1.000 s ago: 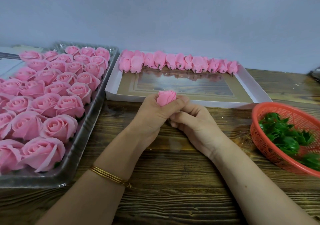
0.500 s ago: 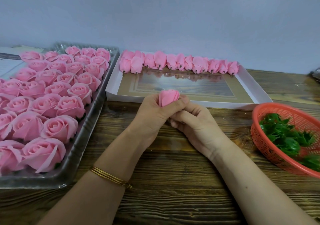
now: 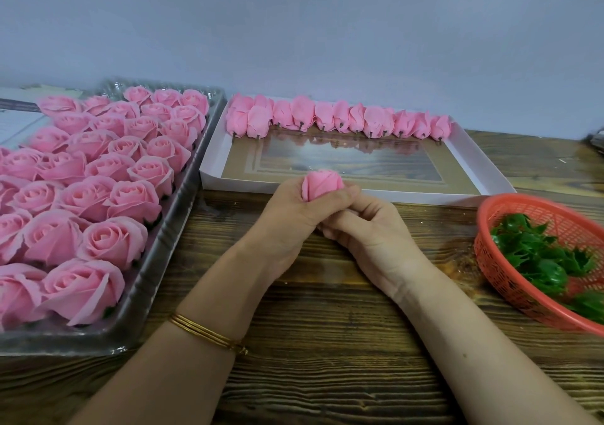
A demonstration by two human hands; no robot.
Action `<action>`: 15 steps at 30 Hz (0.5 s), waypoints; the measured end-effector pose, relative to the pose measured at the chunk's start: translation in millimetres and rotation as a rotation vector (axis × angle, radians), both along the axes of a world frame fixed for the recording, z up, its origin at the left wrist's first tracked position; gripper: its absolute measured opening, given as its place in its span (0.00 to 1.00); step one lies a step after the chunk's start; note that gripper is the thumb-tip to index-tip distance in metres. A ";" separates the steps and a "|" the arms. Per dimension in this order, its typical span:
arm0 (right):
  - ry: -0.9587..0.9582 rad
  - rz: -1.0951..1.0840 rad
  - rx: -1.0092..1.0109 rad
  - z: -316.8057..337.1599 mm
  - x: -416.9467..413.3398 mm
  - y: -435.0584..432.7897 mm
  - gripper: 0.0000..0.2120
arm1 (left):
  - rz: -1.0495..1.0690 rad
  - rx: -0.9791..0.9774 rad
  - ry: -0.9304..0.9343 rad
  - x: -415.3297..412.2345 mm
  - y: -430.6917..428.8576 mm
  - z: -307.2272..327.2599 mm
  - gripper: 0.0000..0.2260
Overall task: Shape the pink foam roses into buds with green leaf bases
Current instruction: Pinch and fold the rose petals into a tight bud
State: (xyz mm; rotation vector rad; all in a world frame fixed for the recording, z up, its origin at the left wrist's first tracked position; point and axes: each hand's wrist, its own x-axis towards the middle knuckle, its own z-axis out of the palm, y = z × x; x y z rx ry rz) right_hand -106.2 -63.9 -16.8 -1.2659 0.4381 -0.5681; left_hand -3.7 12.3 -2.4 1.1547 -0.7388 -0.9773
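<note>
Open pink roses [image 3: 98,195]: more than thirty in view, in one clear tray [image 3: 163,261], the full count cut off at the left edge; closed buds [image 3: 340,117]: about thirteen, in one row along the far wall of one white box [image 3: 235,184], doubled up at the row's left end. One held bud [image 3: 323,184], between two hands, the left hand [image 3: 291,218] and the right hand [image 3: 369,231]; one orange basket [image 3: 490,221]; green leaf bases [image 3: 539,254]: one heap of roughly ten, too overlapped for an exact count; one wooden table [image 3: 327,359].
</note>
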 end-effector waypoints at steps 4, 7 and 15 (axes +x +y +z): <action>-0.016 0.085 0.111 8.2 -1.7 -0.6 0.05 | -0.161 -0.004 0.006 8.1 5.8 6.1 0.12; -0.010 0.122 0.175 10.4 -2.8 -2.5 0.05 | -0.221 -0.036 0.043 12.3 8.5 7.1 0.16; -0.016 0.221 0.289 12.5 -3.6 -5.0 0.11 | -0.273 -0.021 0.071 18.7 8.8 5.0 0.12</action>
